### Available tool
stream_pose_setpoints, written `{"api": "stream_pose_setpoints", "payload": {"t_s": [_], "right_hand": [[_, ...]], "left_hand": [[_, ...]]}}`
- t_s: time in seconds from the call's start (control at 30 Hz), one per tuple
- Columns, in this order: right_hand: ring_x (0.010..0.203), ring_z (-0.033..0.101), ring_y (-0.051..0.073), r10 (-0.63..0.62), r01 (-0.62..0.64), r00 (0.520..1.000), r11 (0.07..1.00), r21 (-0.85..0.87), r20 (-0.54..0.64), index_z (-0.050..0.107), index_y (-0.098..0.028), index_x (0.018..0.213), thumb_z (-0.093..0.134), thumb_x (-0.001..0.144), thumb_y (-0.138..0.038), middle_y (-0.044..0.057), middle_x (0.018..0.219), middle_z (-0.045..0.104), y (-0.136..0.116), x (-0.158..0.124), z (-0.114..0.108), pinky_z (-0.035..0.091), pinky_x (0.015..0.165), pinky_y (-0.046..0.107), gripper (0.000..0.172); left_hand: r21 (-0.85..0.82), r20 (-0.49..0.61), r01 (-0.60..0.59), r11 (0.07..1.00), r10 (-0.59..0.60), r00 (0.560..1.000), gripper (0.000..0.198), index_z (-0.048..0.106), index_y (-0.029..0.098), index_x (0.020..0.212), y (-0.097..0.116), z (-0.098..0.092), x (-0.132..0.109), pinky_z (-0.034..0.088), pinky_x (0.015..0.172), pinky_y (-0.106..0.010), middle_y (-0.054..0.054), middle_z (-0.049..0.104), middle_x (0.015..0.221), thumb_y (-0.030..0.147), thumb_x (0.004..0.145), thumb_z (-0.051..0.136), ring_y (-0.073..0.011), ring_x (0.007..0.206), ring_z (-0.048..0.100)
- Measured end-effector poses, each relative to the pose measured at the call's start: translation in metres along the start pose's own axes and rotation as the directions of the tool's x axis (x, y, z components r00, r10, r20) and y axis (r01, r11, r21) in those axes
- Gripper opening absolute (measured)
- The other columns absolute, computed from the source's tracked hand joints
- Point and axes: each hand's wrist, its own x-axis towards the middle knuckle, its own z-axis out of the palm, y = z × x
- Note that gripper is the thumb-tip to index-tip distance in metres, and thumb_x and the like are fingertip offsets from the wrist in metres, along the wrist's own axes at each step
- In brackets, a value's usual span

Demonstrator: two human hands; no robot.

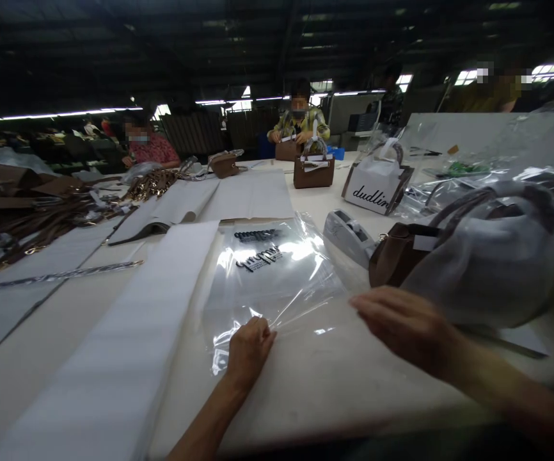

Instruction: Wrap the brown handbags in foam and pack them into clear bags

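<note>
A clear plastic bag [277,275] with black printed lettering lies flat on the white table [334,384] in front of me. My left hand [249,349] rests on the bag's near edge with its fingers curled in, pinching the film. My right hand [402,323] lies at the bag's right edge, fingers stretched out flat and holding nothing. Just beyond my right hand sits a brown handbag [396,256] partly wrapped in grey-white foam sheet [488,269].
A tape dispenser [348,234] stands behind the bag. Stacks of white foam sheets [128,346] run along the left. Further back are a brown handbag [313,169], a white printed bag [377,186], more clear bags at right, and other people working at the far end.
</note>
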Motion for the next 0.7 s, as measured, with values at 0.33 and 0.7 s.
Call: {"api": "stream_pose_setpoints", "payload": {"t_s": [0.33,0.7], "right_hand": [[0.079,0.050,0.017,-0.068,0.071,0.917,0.997,0.009,0.394,0.059,-0.013,0.077,0.039,0.089,-0.012,0.008,0.082,0.057,-0.018,0.004,0.141,0.040,0.075,0.034,0.023],[0.099,0.051,0.026,0.343,-0.371,0.761,0.926,-0.065,0.550,0.058,-0.014,0.104,0.044,0.087,-0.029,0.012,0.104,0.058,-0.025,0.050,0.128,0.038,0.088,0.044,0.027]], "left_hand": [[-0.214,-0.076,0.086,0.973,-0.104,0.992,0.031,0.042,0.018,0.059,0.010,-0.020,0.005,0.035,0.052,-0.018,0.005,0.041,0.055,0.031,0.087,0.039,-0.0073,0.052,0.041],[0.160,-0.344,-0.370,0.915,0.403,0.848,0.008,0.059,0.018,0.081,0.055,-0.063,0.009,0.042,0.066,-0.025,-0.002,0.061,0.081,0.012,0.079,0.055,-0.0121,0.071,0.054]]}}
